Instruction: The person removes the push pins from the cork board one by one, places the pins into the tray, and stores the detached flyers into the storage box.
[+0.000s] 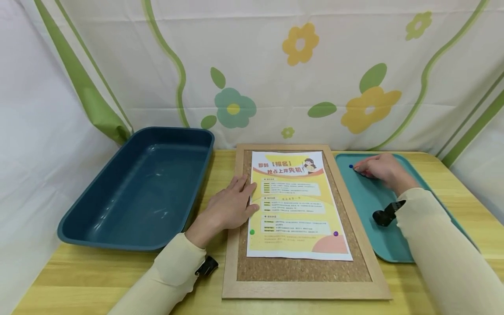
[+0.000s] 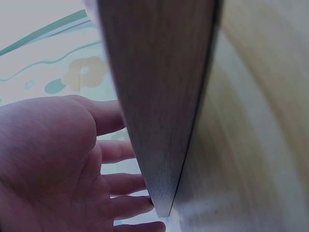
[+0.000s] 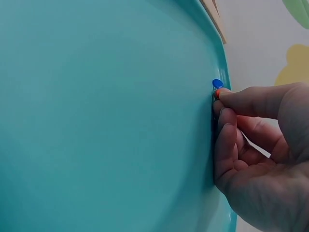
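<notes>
A yellow printed poster (image 1: 291,205) lies on a wood-framed cork board (image 1: 283,270). A green pushpin (image 1: 252,232) sits at its lower left and a purple pushpin (image 1: 336,233) at its lower right. My left hand (image 1: 230,205) rests across the board's left frame with fingers spread, its fingertips at the poster's left edge. Over the far end of the teal tray (image 1: 364,210), my right hand (image 1: 379,169) pinches a red pushpin (image 3: 218,93) between thumb and finger; most of that pin is hidden. Close beside it in the tray is a blue pushpin (image 3: 217,83).
A deep dark-blue basin (image 1: 169,183) stands left of the board on the wooden table (image 1: 86,271). The tray lies along the board's right side. Behind everything hangs a white flowered curtain (image 1: 267,65).
</notes>
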The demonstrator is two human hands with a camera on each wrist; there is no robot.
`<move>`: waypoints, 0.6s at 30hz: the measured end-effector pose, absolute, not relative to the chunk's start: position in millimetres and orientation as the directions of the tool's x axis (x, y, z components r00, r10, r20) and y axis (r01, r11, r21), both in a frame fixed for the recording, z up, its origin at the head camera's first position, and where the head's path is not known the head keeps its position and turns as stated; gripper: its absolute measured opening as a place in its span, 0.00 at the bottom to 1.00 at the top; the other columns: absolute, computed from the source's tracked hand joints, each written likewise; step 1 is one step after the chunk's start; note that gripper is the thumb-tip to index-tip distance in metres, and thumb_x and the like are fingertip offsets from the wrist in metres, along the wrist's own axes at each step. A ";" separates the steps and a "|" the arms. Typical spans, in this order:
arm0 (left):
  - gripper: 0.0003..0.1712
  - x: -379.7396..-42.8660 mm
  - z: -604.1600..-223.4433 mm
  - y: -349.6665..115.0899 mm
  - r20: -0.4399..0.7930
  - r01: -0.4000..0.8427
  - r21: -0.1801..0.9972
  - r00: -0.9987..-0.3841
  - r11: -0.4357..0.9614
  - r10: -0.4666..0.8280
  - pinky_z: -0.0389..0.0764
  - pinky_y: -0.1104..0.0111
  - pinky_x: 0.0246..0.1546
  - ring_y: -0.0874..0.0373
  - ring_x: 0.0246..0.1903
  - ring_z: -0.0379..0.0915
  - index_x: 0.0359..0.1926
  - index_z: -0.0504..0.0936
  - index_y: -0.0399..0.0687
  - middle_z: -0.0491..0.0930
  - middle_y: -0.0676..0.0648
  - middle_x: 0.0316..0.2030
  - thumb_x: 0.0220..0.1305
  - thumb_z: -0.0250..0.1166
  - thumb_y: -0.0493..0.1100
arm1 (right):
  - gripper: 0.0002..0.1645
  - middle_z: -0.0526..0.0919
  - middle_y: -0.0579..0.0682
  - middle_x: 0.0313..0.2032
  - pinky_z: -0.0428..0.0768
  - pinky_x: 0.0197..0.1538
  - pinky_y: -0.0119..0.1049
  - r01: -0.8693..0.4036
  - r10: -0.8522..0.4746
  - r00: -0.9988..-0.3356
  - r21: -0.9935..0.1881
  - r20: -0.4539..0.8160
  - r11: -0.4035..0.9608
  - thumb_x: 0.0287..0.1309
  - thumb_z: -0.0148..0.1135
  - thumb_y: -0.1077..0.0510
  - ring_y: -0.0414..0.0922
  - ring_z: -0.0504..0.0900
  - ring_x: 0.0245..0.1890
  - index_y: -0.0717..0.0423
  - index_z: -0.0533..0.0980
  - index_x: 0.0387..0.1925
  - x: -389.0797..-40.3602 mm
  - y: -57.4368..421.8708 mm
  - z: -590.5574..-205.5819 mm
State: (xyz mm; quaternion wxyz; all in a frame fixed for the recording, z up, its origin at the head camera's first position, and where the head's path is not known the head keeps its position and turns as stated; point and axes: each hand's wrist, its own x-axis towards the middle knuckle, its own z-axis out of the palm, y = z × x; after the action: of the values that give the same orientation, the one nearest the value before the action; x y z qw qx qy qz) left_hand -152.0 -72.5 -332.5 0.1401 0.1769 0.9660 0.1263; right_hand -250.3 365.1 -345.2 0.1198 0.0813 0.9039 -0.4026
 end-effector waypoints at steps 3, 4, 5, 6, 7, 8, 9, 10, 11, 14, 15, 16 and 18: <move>0.38 -152.0 -332.7 -72.5 -0.225 0.308 0.296 -0.897 0.904 0.380 0.62 0.45 0.80 0.43 0.86 0.39 0.84 0.60 0.52 0.45 0.41 0.86 0.82 0.56 0.58 | 0.21 0.86 0.30 0.30 0.80 0.41 0.32 0.249 0.057 -0.957 -0.701 -0.285 0.668 0.74 0.64 0.52 0.35 0.80 0.33 0.59 0.85 0.59 -249.9 364.8 -345.7; 0.38 -152.1 -332.8 -72.6 -0.226 0.308 0.296 -0.897 0.904 0.380 0.62 0.45 0.80 0.43 0.86 0.40 0.84 0.60 0.53 0.45 0.41 0.86 0.82 0.56 0.58 | 0.22 0.86 0.30 0.30 0.80 0.41 0.32 0.248 0.056 -0.957 -0.699 -0.286 0.671 0.74 0.64 0.52 0.35 0.80 0.34 0.60 0.85 0.60 -249.8 364.9 -345.9; 0.38 -152.0 -332.5 -72.7 -0.226 0.308 0.295 -0.897 0.904 0.379 0.62 0.45 0.80 0.43 0.86 0.39 0.84 0.60 0.53 0.45 0.41 0.86 0.82 0.56 0.58 | 0.22 0.86 0.30 0.31 0.80 0.41 0.32 0.248 0.058 -0.957 -0.697 -0.285 0.673 0.74 0.64 0.51 0.35 0.80 0.34 0.60 0.84 0.61 -249.5 364.6 -345.8; 0.38 -152.0 -332.4 -72.7 -0.227 0.308 0.295 -0.897 0.905 0.379 0.62 0.45 0.80 0.43 0.86 0.40 0.84 0.60 0.53 0.45 0.41 0.86 0.82 0.56 0.58 | 0.23 0.86 0.30 0.31 0.80 0.41 0.32 0.248 0.058 -0.957 -0.696 -0.284 0.674 0.74 0.64 0.51 0.35 0.80 0.34 0.60 0.84 0.61 -249.2 364.3 -345.8; 0.38 -152.0 -332.3 -72.7 -0.228 0.307 0.294 -0.897 0.905 0.379 0.62 0.45 0.80 0.43 0.86 0.39 0.84 0.59 0.53 0.45 0.41 0.86 0.82 0.56 0.58 | 0.23 0.86 0.30 0.31 0.80 0.41 0.32 0.248 0.060 -0.957 -0.696 -0.283 0.674 0.74 0.64 0.51 0.35 0.80 0.34 0.60 0.84 0.61 -248.9 364.1 -345.7; 0.38 -152.1 -332.1 -72.7 -0.227 0.308 0.294 -0.897 0.905 0.379 0.62 0.45 0.80 0.43 0.86 0.39 0.84 0.59 0.53 0.45 0.41 0.86 0.82 0.56 0.58 | 0.24 0.85 0.29 0.31 0.80 0.41 0.33 0.246 0.061 -0.958 -0.694 -0.281 0.677 0.74 0.64 0.50 0.35 0.80 0.35 0.60 0.84 0.62 -248.8 364.2 -345.8; 0.38 -152.1 -331.9 -72.7 -0.227 0.307 0.293 -0.897 0.905 0.378 0.62 0.45 0.80 0.43 0.86 0.39 0.84 0.59 0.53 0.45 0.41 0.86 0.82 0.56 0.58 | 0.24 0.85 0.29 0.31 0.80 0.41 0.33 0.245 0.061 -0.958 -0.693 -0.279 0.678 0.73 0.64 0.50 0.35 0.80 0.35 0.60 0.84 0.62 -248.7 364.4 -345.8; 0.38 -152.0 -331.6 -72.6 -0.227 0.308 0.294 -0.897 0.905 0.379 0.62 0.45 0.80 0.42 0.86 0.39 0.84 0.59 0.53 0.45 0.41 0.86 0.82 0.56 0.58 | 0.23 0.85 0.28 0.31 0.80 0.41 0.33 0.246 0.064 -0.959 -0.692 -0.278 0.679 0.73 0.64 0.50 0.35 0.80 0.35 0.59 0.84 0.61 -248.6 364.6 -345.8; 0.38 -152.0 -331.4 -72.5 -0.226 0.309 0.295 -0.897 0.904 0.380 0.62 0.45 0.80 0.42 0.86 0.39 0.84 0.59 0.53 0.44 0.41 0.86 0.82 0.56 0.58 | 0.23 0.85 0.28 0.31 0.80 0.42 0.32 0.249 0.068 -0.958 -0.690 -0.279 0.680 0.73 0.65 0.49 0.35 0.80 0.35 0.59 0.85 0.61 -248.5 364.6 -345.7; 0.39 -151.8 -331.0 -72.3 -0.222 0.316 0.298 -0.895 0.901 0.387 0.62 0.45 0.80 0.42 0.86 0.40 0.84 0.59 0.52 0.45 0.40 0.86 0.81 0.57 0.58 | 0.22 0.85 0.27 0.31 0.80 0.42 0.33 0.263 0.075 -0.954 -0.687 -0.291 0.678 0.73 0.65 0.49 0.34 0.80 0.36 0.57 0.85 0.60 -248.6 365.6 -345.6; 0.39 -151.7 -330.9 -72.4 -0.222 0.317 0.299 -0.895 0.900 0.388 0.62 0.45 0.80 0.42 0.86 0.40 0.84 0.59 0.51 0.45 0.40 0.86 0.81 0.57 0.58 | 0.22 0.85 0.27 0.31 0.80 0.42 0.33 0.266 0.076 -0.952 -0.684 -0.295 0.680 0.73 0.65 0.49 0.34 0.79 0.37 0.56 0.85 0.60 -249.0 365.9 -345.6; 0.39 -151.6 -330.8 -72.7 -0.222 0.315 0.300 -0.895 0.901 0.387 0.62 0.45 0.80 0.42 0.86 0.39 0.84 0.60 0.51 0.45 0.40 0.86 0.81 0.57 0.58 | 0.22 0.85 0.26 0.32 0.80 0.42 0.32 0.268 0.077 -0.951 -0.681 -0.298 0.682 0.73 0.65 0.48 0.35 0.79 0.37 0.55 0.86 0.60 -249.3 365.6 -345.5; 0.39 -151.4 -330.6 -73.6 -0.226 0.307 0.297 -0.897 0.904 0.379 0.61 0.45 0.80 0.42 0.86 0.39 0.84 0.59 0.51 0.45 0.40 0.86 0.81 0.57 0.58 | 0.21 0.84 0.27 0.34 0.80 0.43 0.32 0.265 0.074 -0.952 -0.675 -0.298 0.689 0.73 0.65 0.48 0.36 0.79 0.39 0.54 0.86 0.59 -250.7 364.5 -345.3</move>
State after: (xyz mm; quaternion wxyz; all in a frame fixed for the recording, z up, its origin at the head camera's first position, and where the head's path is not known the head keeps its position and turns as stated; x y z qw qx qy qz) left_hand -151.4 -73.6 -330.6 0.1407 0.1778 0.9655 0.1281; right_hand -250.7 364.5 -345.3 0.1245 0.0931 0.9104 -0.3834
